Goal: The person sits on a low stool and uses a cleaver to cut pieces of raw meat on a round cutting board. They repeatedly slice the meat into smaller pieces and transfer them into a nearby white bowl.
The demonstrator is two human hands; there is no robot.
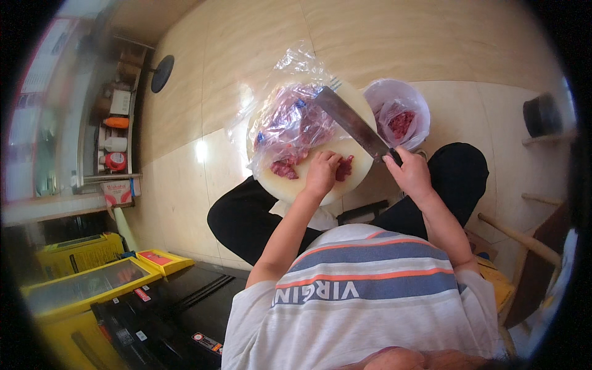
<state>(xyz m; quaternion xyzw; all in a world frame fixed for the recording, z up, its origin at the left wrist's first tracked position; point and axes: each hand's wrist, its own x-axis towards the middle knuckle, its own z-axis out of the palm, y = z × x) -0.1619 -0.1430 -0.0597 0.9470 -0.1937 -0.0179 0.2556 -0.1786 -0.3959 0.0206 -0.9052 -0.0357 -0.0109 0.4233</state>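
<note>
My right hand [408, 172] is wrapped round the dark handle of a cleaver [353, 122]. Its broad blade slants up and left above the cutting board [354, 97]. On the near part of this round, pale board, my left hand [322, 173] has its fingers curled against a small piece of raw red meat [345, 168]. Left of that hand lies more cut meat [284, 169], at the edge of a clear plastic bag [296, 114]. The bag is crumpled over a larger heap of meat and covers much of the board's far left.
A white bucket [421, 102] lined with plastic holds chopped meat [401, 123], right of the board. My knees flank the board. At far left is a shelf unit [92, 145] with bottles and boxes; yellow-and-black cases [86, 285] sit lower left. A wooden stool [521, 237] is at right.
</note>
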